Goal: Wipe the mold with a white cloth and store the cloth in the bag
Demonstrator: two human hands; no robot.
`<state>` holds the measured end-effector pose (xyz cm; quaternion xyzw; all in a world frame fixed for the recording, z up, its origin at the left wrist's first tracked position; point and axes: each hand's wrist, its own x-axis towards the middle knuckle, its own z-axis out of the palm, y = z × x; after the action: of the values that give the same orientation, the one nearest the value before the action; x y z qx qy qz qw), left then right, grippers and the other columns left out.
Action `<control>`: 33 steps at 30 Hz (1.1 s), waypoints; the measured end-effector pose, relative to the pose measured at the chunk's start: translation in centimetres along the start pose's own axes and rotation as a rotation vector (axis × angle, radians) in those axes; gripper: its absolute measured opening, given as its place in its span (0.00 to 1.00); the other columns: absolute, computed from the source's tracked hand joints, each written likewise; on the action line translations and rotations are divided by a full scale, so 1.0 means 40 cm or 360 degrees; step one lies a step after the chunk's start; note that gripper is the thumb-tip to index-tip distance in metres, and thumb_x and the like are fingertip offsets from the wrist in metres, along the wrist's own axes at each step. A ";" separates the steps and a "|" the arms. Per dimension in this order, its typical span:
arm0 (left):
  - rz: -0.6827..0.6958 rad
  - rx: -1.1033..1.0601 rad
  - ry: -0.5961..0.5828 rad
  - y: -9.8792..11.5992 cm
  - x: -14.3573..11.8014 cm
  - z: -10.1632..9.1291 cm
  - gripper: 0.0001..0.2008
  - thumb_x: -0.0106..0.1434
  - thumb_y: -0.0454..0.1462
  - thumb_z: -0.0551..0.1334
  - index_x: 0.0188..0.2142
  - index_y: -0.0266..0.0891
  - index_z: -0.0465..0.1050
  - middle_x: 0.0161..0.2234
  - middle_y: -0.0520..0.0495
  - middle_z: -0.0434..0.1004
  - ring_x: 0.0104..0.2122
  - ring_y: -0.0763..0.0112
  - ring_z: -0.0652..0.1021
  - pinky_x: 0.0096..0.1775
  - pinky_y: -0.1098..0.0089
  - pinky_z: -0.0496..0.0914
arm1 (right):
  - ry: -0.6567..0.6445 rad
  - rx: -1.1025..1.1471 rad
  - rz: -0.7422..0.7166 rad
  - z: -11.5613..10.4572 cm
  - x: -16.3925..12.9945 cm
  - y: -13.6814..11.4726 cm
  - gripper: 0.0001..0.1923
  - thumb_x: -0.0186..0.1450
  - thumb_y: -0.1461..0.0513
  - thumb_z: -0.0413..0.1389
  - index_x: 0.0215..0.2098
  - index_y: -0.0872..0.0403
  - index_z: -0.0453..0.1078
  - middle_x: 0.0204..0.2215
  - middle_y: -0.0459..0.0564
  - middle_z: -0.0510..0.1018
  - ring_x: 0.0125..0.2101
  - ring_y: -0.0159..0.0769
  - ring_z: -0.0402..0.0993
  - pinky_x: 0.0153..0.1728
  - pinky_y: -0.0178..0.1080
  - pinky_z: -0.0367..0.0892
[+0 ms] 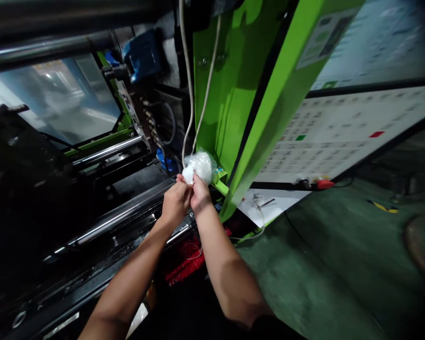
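Both my hands meet in front of a green machine (241,94), at a small clear plastic bag (199,166) stuffed with something white. My left hand (174,204) pinches the bag's lower edge with its fingertips. My right hand (199,193) grips the bag from below, right beside the left. The bag hangs at the bottom of two white cords (188,89) that run up along the machine's green panel. What is inside the bag is too blurred to name.
Shiny steel bars (109,222) and dark machine parts fill the left side. A white control panel (343,132) with a red knob (324,184) is at the right. Below it lies green floor (322,264). Red wires (186,264) hang under my arms.
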<state>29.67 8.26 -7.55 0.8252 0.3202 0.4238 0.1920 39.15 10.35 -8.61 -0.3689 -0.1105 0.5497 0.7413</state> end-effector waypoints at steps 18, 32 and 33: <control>-0.0893 -0.0795 0.0831 0.000 -0.232 -0.228 0.11 0.59 0.45 0.74 0.35 0.40 0.81 0.27 0.49 0.80 0.23 0.69 0.78 0.27 0.70 0.74 | 0.0118 0.0361 -0.0161 0.074 -0.022 -0.117 0.10 0.75 0.59 0.44 0.41 0.51 0.65 0.32 0.43 0.78 0.26 0.27 0.73 0.24 0.27 0.67; -0.1578 -0.0599 0.0386 -0.113 -0.644 -0.301 0.24 0.54 0.57 0.73 0.33 0.37 0.82 0.25 0.47 0.77 0.25 0.67 0.74 0.29 0.71 0.68 | -0.1020 -0.1935 0.0326 -0.289 -0.443 0.001 0.25 0.72 0.46 0.58 0.49 0.60 0.76 0.46 0.55 0.81 0.44 0.44 0.81 0.46 0.48 0.78; -0.1565 -0.0610 0.0395 -0.111 -0.661 -0.300 0.24 0.55 0.57 0.72 0.32 0.38 0.81 0.25 0.47 0.77 0.25 0.67 0.74 0.29 0.71 0.67 | -0.1025 -0.1968 0.0285 -0.305 -0.453 0.004 0.23 0.73 0.48 0.59 0.51 0.60 0.75 0.48 0.55 0.79 0.46 0.44 0.79 0.49 0.49 0.77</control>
<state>6.65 -6.27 -18.60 0.4721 0.6056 0.4291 0.4756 39.27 -11.06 -12.92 -0.5493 -0.5859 0.5270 0.2779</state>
